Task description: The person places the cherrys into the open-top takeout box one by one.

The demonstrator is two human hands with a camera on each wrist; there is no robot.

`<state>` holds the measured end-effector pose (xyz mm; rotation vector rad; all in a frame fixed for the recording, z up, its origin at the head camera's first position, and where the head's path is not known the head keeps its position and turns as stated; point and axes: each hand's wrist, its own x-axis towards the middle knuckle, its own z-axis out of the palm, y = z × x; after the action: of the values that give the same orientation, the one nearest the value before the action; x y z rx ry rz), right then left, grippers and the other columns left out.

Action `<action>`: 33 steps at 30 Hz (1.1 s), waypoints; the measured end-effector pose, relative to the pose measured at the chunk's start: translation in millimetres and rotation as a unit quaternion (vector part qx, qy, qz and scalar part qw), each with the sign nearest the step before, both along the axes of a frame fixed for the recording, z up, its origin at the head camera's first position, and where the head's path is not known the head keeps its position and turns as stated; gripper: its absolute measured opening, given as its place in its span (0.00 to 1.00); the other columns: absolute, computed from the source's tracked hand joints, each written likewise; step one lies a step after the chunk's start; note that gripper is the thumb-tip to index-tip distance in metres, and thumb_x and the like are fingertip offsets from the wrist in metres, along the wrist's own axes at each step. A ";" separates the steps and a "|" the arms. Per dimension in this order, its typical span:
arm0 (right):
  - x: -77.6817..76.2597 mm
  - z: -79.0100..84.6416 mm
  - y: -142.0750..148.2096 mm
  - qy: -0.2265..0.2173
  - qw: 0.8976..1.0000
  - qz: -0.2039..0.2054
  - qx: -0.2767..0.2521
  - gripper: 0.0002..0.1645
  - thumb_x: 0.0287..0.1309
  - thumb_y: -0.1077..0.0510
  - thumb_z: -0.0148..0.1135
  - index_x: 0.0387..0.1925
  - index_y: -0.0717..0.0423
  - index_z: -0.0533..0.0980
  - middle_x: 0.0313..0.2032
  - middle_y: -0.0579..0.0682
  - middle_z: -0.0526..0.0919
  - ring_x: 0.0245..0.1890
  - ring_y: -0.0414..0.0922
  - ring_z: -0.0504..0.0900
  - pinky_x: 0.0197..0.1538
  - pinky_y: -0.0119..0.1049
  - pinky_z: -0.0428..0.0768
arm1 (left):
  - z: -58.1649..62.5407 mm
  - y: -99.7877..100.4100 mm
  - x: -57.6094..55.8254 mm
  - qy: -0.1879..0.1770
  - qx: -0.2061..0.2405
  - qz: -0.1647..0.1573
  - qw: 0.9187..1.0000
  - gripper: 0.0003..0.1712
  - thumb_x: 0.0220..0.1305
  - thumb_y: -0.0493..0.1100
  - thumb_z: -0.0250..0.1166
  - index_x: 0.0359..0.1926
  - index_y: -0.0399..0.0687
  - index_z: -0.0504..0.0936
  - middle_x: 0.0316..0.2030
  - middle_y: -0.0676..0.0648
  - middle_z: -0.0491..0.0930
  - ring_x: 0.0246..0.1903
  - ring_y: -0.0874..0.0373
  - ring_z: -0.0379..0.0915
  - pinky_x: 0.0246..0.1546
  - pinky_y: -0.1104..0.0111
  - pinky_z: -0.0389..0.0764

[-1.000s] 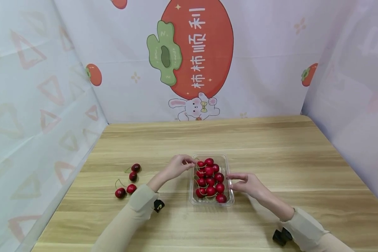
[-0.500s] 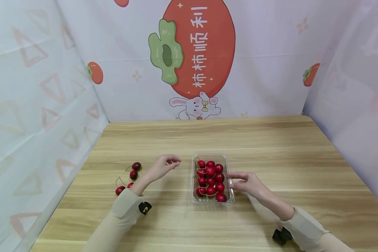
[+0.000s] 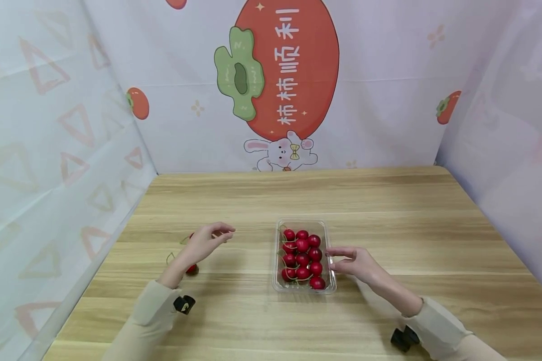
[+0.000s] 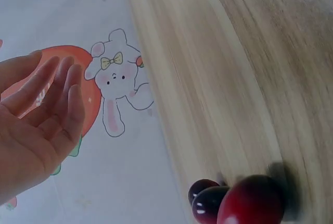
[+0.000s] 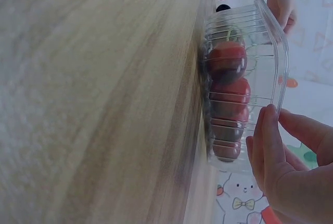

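My left hand [image 3: 203, 241] hovers over the left of the table, fingers loosely bent and holding nothing. Beneath it and partly hidden lie loose dark red cherries [image 3: 191, 269] with thin green stems. They also show at the bottom of the left wrist view, the nearest cherry [image 4: 253, 201] looking large. A clear plastic box [image 3: 304, 290] stands mid-table, holding several bright red cherries [image 3: 302, 259], some with stems. My right hand [image 3: 360, 263] rests its fingertips on the box's right rim; the right wrist view shows the fingers [image 5: 272, 140] touching that edge.
The wooden table [image 3: 388, 210] ends at a printed cloth backdrop [image 3: 379, 100], with white cloth sides [image 3: 63, 150] left and right. A black device [image 3: 183, 304] sits on the left wrist, another black device [image 3: 404, 339] on the right.
My left hand has moved left from the box's upper left edge to above the loose cherries, partly covering them. My right hand stays at the box rim.
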<state>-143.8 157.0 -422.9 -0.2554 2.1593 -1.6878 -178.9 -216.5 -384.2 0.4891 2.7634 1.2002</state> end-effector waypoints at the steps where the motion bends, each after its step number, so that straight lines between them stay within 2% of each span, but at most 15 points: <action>1: 0.0 -0.2 0.1 0.001 1.000 0.000 0.000 0.31 0.49 0.58 0.63 0.52 0.71 0.68 0.52 0.65 0.71 0.42 0.42 0.78 0.43 0.31 0.76 | 0.3 -2.0 1.0 0.000 0.002 0.002 1.000 0.13 0.61 0.41 0.56 0.44 0.39 0.77 0.36 0.40 0.79 0.33 0.51 0.75 0.31 0.67 0.74; 10: 0.1 -0.8 0.7 0.002 1.000 0.003 -0.003 0.30 0.49 0.58 0.63 0.53 0.70 0.68 0.52 0.64 0.71 0.42 0.40 0.78 0.43 0.30 0.76 | 0.8 -22.9 9.1 0.013 -0.004 0.016 1.000 0.13 0.60 0.40 0.57 0.43 0.36 0.77 0.35 0.42 0.79 0.31 0.58 0.72 0.30 0.70 0.73; 14: 0.4 -0.3 0.7 -0.001 1.000 0.001 -0.004 0.30 0.49 0.58 0.63 0.53 0.70 0.68 0.53 0.64 0.71 0.41 0.40 0.79 0.44 0.30 0.76 | -0.1 -35.5 12.2 -0.005 0.000 0.020 1.000 0.13 0.60 0.41 0.57 0.43 0.36 0.77 0.35 0.42 0.79 0.30 0.55 0.72 0.27 0.71 0.73; 17: 0.5 0.2 0.7 -0.006 1.000 0.001 -0.006 0.31 0.49 0.58 0.62 0.53 0.70 0.67 0.53 0.64 0.70 0.41 0.43 0.79 0.45 0.31 0.75 | -0.2 -45.1 14.0 -0.010 -0.003 0.019 1.000 0.14 0.60 0.39 0.57 0.45 0.35 0.76 0.37 0.39 0.79 0.32 0.52 0.73 0.30 0.71 0.74; 23: 0.1 0.0 1.0 -0.009 1.000 0.004 -0.010 0.31 0.50 0.58 0.62 0.54 0.70 0.66 0.53 0.65 0.70 0.43 0.49 0.79 0.47 0.34 0.75 | -0.6 -63.4 16.6 0.002 -0.022 0.016 1.000 0.15 0.61 0.39 0.56 0.46 0.33 0.75 0.41 0.38 0.78 0.39 0.51 0.74 0.38 0.66 0.74; 27: -0.2 -0.1 0.8 -0.008 1.000 0.003 -0.008 0.31 0.50 0.58 0.62 0.54 0.71 0.66 0.53 0.65 0.70 0.42 0.46 0.79 0.46 0.33 0.75 | -0.2 -73.7 19.5 0.016 -0.040 0.018 0.999 0.14 0.60 0.38 0.56 0.45 0.34 0.76 0.43 0.38 0.77 0.39 0.50 0.73 0.37 0.66 0.74; 33: -0.7 0.4 0.6 -0.010 1.000 0.002 -0.011 0.31 0.50 0.59 0.62 0.53 0.71 0.66 0.53 0.66 0.70 0.41 0.45 0.80 0.45 0.32 0.75 | -2.6 -88.9 23.1 0.024 -0.055 0.027 0.998 0.14 0.59 0.36 0.57 0.45 0.32 0.75 0.39 0.39 0.78 0.38 0.49 0.74 0.35 0.67 0.75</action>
<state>-144.6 157.7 -422.5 -0.2478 2.1255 -1.7063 -155.7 -305.4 -386.7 0.4419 2.8807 1.0531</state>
